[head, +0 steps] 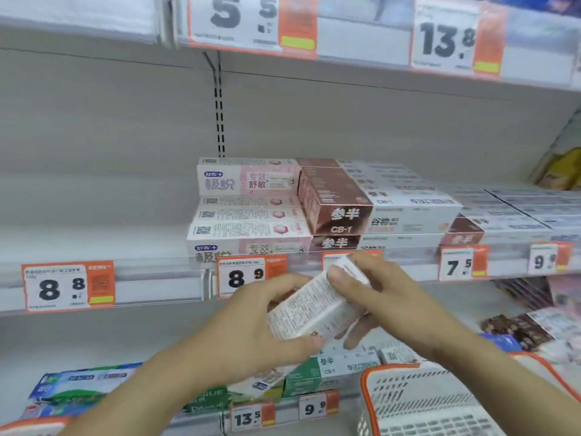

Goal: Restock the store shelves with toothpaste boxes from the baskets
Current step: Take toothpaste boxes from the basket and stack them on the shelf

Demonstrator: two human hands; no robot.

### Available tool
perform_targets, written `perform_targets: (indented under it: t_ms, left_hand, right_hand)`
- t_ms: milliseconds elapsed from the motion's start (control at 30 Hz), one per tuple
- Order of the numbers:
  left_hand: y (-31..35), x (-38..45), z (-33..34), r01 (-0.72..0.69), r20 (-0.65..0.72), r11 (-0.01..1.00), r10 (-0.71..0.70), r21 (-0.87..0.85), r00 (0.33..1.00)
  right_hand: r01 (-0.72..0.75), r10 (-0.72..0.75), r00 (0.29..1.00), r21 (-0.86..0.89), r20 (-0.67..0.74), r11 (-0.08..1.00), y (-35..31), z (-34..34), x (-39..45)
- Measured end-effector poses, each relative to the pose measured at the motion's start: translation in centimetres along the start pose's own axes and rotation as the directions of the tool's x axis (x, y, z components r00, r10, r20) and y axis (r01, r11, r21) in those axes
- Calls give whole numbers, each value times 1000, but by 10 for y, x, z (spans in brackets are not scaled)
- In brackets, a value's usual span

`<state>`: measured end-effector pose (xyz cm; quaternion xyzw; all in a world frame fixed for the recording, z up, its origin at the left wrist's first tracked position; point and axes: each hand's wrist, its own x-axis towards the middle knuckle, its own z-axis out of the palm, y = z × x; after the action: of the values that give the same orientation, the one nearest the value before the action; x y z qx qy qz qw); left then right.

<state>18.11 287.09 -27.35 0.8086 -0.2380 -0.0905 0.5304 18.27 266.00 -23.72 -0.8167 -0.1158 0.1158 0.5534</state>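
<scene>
Head view: both hands, left hand (pixel 251 322) and right hand (pixel 386 297), grip a blurred toothpaste box (pixel 314 306), its print unreadable.

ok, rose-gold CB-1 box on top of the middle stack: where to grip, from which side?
Rose-gold box shows its end face forward and tilted. Pinch that front end across its side faces, fingers coming from the aisle: neighbours press both sides further back.

Both hands on one white toothpaste box (pixel 317 305), tilted, in front of middle shelf edge (pixel 157 278). Left hand (pixel 251 332) grips lower end, right hand (pixel 386 294) pinches upper end. Pink-white boxes (pixel 248 212) stacked behind, brown boxes (pixel 336 202) beside them. White basket with orange rim (pixel 424 401) bottom right.
</scene>
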Motion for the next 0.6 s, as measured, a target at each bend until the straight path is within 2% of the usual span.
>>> perform_targets:
  t_ms: [67, 167, 267, 400, 500, 600]
  left_hand:
    - [0, 3, 6, -28, 58, 992, 20, 125, 998]
    - [2, 7, -7, 102, 143, 994, -106, 38, 984]
    - [-2, 9, -26, 250, 90, 968, -248, -8, 965]
    - [-12, 10, -29, 344, 222, 863, -277, -370, 935]
    - [-16, 8, -26, 278, 125, 821, -249, -498, 960]
    - [-17, 7, -27, 211, 15, 811, -243, -545, 970]
  right_hand:
    - [-57, 58, 998, 91, -8, 994, 11, -8, -5]
    - [-51, 49, 999, 182, 14, 982, 24, -31, -7]
    - [35, -52, 996, 229, 67, 973, 35, -51, -8]
    - [140, -194, 973, 358, 121, 923, 44, -65, -3]
    - [157, -234, 949, 329, 209, 931, 46, -73, 1]
    - [72, -135, 954, 232, 269, 970, 43, -74, 2]
